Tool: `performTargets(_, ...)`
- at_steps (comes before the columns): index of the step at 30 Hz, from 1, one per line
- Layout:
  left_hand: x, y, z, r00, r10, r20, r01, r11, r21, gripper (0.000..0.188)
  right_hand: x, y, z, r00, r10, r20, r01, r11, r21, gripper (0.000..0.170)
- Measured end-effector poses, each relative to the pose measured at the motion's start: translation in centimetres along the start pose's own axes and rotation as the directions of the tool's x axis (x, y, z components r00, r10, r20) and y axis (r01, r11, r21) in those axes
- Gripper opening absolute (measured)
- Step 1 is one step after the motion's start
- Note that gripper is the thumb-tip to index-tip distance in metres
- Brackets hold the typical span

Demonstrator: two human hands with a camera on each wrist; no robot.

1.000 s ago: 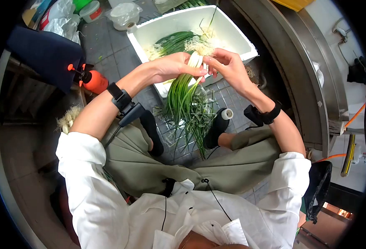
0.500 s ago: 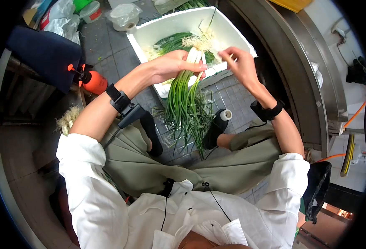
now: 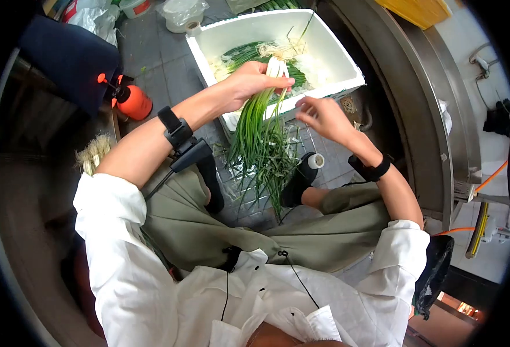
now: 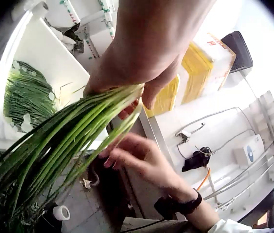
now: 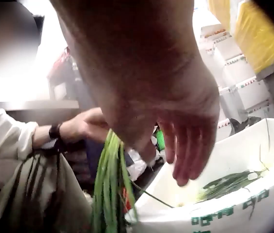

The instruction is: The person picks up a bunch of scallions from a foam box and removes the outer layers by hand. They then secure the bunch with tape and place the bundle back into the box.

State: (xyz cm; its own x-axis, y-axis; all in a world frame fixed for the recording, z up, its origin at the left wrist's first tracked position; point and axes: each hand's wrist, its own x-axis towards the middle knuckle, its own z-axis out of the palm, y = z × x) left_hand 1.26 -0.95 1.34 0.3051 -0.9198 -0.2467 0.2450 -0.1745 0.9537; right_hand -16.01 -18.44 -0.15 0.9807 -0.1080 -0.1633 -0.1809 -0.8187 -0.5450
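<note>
In the head view, the left hand [image 3: 255, 82] held a bunch of scallions [image 3: 250, 120] clamped between thumb and fingers at the pale stems, the roots [image 3: 279, 52] pointing toward a white foam box [image 3: 334, 55] and the leaves drooping toward the floor. More scallions [image 3: 244, 56] lay inside the box. The right hand [image 3: 326, 117] hovered beside the bunch, apart from it, fingers loosely bent and nothing visible in them. The left wrist view showed the gripped leaves fanning down and away from the left hand, with the right hand just beneath the stems; yellow-taped boxes [image 4: 197, 68] stood behind. In the right wrist view, the right hand's thumb and fingers were parted and bare near the box, whose outer wall carried green lettering [image 5: 217, 219], while the bunch hung from the left hand. The step in hand looked like picking over the stems; the next move seemed to call for a steady left grip and a light right-hand pinch on any loose layer.
</note>
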Motion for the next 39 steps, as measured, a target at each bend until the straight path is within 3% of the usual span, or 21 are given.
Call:
performTargets(1,-0.1,-0.3,0.4,0.998,0.026,-0.064,-0.029,0.998,-0.047,0.03,0.0,-1.4,-0.8,0.997,0.02,-0.074,-0.008,0.988,0.157,0.041)
performTargets(2,0.0,-0.4,0.5,0.997,0.029,-0.073,-0.033,0.998,-0.059,0.03,0.3,-1.9,-0.5,0.998,0.015,-0.061,-0.006,0.989,0.149,0.041)
performTargets(4,0.3,-0.5,1.0,0.978,-0.084,-0.192,0.063,0.992,-0.113,0.036,0.5,-3.0,0.4,0.968,0.028,-0.249,0.098,0.871,0.482,0.045)
performTargets(6,0.2,-0.4,2.0,0.978,-0.061,-0.201,0.024,0.983,-0.18,0.043,0.5,-4.4,1.6,0.945,-0.049,-0.323,0.165,0.926,0.341,0.058)
performTargets(8,0.0,0.1,2.8,0.946,-0.086,-0.313,-0.004,0.961,-0.275,0.049,1.0,-5.3,2.7,0.914,-0.088,-0.395,0.171,0.969,0.18,0.061)
performTargets(10,0.5,-0.2,2.5,0.95,-0.133,-0.284,0.022,0.932,-0.363,0.052,1.4,-5.4,2.4,0.923,-0.054,-0.381,0.112,0.985,0.133,0.058)
performTargets(11,0.6,-0.3,2.2,0.986,-0.046,-0.159,-0.013,0.934,-0.357,0.052,1.8,-5.3,2.1,0.929,-0.019,-0.369,0.054,0.995,0.084,0.056)
performTargets(12,0.6,-0.2,2.0,0.999,0.042,-0.029,-0.05,0.933,-0.356,0.052,2.0,-5.1,1.8,0.928,-0.016,-0.373,0.05,0.995,0.083,0.056)
performTargets(13,0.6,0.0,1.9,0.999,0.045,-0.028,-0.052,0.941,-0.335,0.052,2.2,-4.6,1.3,0.917,-0.008,-0.398,0.097,0.974,0.204,0.052)
performTargets(15,0.4,0.7,0.9,0.997,0.07,-0.035,-0.073,0.993,-0.098,0.051,2.8,-3.5,0.6,0.893,-0.035,-0.448,0.245,0.873,0.421,0.04)
performTargets(16,0.3,1.0,0.5,0.994,0.066,-0.082,-0.063,0.997,0.04,0.049,2.9,-3.0,0.4,0.893,-0.036,-0.449,0.246,0.874,0.419,0.04)
performTargets(17,0.1,1.4,0.0,0.994,0.067,-0.082,-0.064,0.997,0.039,0.049,2.9,-2.7,0.2,0.897,-0.009,-0.441,0.268,0.806,0.528,0.037)
performTargets(18,-0.2,1.8,-0.3,0.991,0.082,-0.104,-0.066,0.986,0.153,0.046,2.8,-2.6,0.0,0.903,0.017,-0.429,0.286,0.722,0.63,0.035)
performTargets(19,-0.4,2.0,-0.5,0.987,0.098,-0.125,-0.062,0.962,0.265,0.042,2.5,-3.1,-0.5,0.919,0.053,-0.392,0.233,0.728,0.645,0.033)
performTargets(22,-0.5,2.0,-0.5,0.983,0.149,-0.11,-0.105,0.938,0.329,0.037,2.4,-2.9,-0.9,0.95,0.031,-0.311,0.189,0.734,0.652,0.037)
performTargets(27,0.3,0.9,-1.1,0.983,0.155,-0.095,-0.126,0.956,0.264,0.038,2.5,-2.8,-0.7,0.957,0.025,-0.288,0.173,0.748,0.64,0.039)
performTargets(30,0.7,0.6,-1.0,0.976,0.193,-0.105,-0.167,0.961,0.22,0.044,2.4,-2.7,-1.0,0.952,0.016,-0.306,0.214,0.681,0.701,0.043)
performTargets(32,0.3,0.6,-0.4,0.981,0.179,-0.077,-0.179,0.984,0.0,0.051,2.2,-2.9,-1.4,0.979,0.018,-0.205,0.159,0.568,0.808,0.046)
performTargets(35,0.2,0.8,0.1,0.986,0.154,0.058,-0.15,0.987,-0.061,0.053,2.1,-3.7,-1.7,0.99,0.041,-0.135,0.1,0.466,0.879,0.044)
performTargets(36,0.2,0.8,0.3,0.982,0.132,0.135,-0.121,0.989,-0.089,0.053,2.2,-3.5,-1.6,0.989,0.041,-0.141,0.106,0.464,0.88,0.044)
performTargets(39,0.5,0.1,1.2,0.991,0.116,0.072,-0.102,0.98,-0.168,0.048,2.7,-2.8,-0.8,0.968,0.062,-0.243,0.178,0.515,0.838,0.042)
